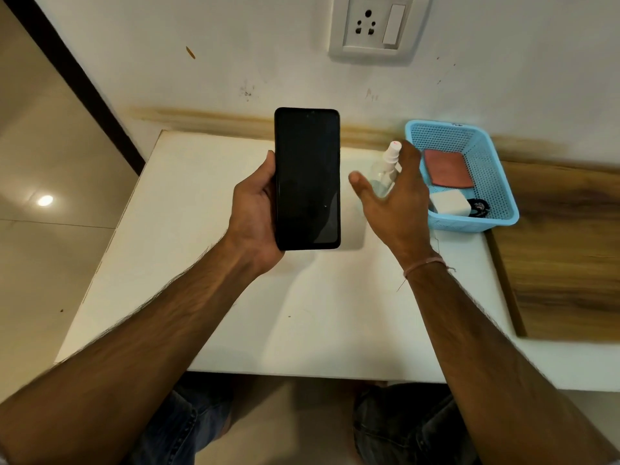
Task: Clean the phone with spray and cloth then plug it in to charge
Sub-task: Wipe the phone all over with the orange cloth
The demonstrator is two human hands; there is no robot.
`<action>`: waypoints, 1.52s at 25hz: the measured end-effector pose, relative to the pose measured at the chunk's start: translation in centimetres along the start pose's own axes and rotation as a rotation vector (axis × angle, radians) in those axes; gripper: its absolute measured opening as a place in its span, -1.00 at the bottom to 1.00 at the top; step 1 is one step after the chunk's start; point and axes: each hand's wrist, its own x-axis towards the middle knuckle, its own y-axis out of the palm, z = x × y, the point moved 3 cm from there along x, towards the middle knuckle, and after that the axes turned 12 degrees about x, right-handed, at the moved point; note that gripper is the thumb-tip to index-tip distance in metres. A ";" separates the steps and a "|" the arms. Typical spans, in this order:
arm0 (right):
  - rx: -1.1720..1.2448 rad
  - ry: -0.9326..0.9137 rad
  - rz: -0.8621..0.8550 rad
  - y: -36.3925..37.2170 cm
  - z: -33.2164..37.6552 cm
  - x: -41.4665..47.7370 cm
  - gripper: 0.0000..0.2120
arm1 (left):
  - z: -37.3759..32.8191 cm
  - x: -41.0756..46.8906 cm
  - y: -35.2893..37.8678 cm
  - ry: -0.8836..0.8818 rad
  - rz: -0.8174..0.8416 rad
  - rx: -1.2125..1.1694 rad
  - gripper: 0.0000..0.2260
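Above the white tabletop (235,313), our left hand (255,209) clamps the black glass-fronted phone (307,179), screen up. Right hand (399,196) spread, holding nothing, at the clear plastic spray bottle (392,156): we should grasp its body, nozzle toward the screen.

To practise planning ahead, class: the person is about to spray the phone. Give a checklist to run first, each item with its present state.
1. Phone held in left hand, screen facing up: ok.
2. Right hand gripping spray bottle: not ok, hand open beside it.
3. Nozzle aimed at screen: cannot tell.
4. Cloth lying in basket, close by: ok.
5. Charger in basket: ok.
6. Wall socket free: ok.
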 end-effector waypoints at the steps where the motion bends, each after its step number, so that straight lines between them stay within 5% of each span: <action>1: 0.031 -0.032 -0.046 -0.8 0.4 0.3 -0.35 | 0.0 0.1 0.0 0.003 0.008 -0.001 -0.59; 6: -0.053 -0.046 -0.394 -7.1 0.2 6.7 -0.70 | -0.1 0.3 0.2 -0.008 0.045 -0.011 -0.59; 12: -0.533 0.266 0.010 -8.5 -4.6 13.8 -0.69 | -0.3 0.2 0.1 -0.020 0.022 -0.022 -0.62; 16: -0.833 0.266 0.318 -6.9 -7.0 12.8 -0.64 | -0.5 0.3 -0.1 -0.020 0.002 -0.021 -0.61; 24: -0.946 0.112 0.282 -6.9 -8.6 12.0 -0.78 | -0.6 0.2 0.1 -0.010 0.007 -0.016 -0.60; 30: -0.683 0.294 -0.126 -10.9 -6.9 12.6 -0.58 | -0.7 0.3 0.0 -0.002 0.020 -0.032 -0.60; 33: -0.458 0.129 -0.298 -13.5 -3.0 11.9 -0.70 | -0.8 0.4 -0.1 0.002 0.020 -0.039 -0.60; 38: 0.308 0.094 -0.305 -11.8 4.3 7.6 -0.78 | -0.7 0.4 -0.1 0.005 0.010 -0.040 -0.59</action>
